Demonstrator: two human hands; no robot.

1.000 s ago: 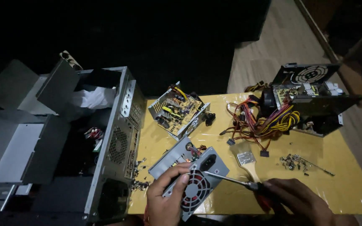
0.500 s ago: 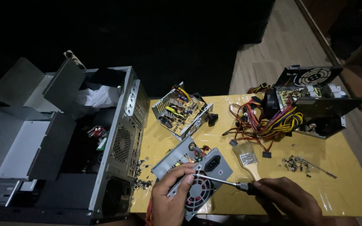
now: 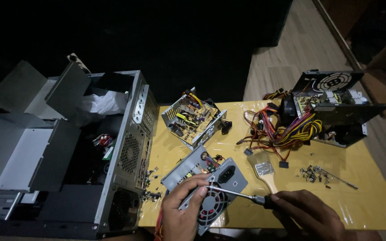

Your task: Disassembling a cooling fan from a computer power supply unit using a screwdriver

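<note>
A grey power supply unit with a round fan grille lies tilted near the front edge of the yellow table. My left hand grips its front side, fingers over the casing beside the fan. My right hand holds a screwdriver by its dark handle; the metal shaft points left and its tip meets the unit next to my left fingertips.
An open grey computer case stands at the left. A bare power supply board lies behind the unit. Another opened supply with a tangle of coloured wires is at the right. A paintbrush and loose screws lie nearby.
The view has shifted slightly. My hands stay on the unit, and the screwdriver shaft now lies a bit flatter with its tip at my left fingers.
</note>
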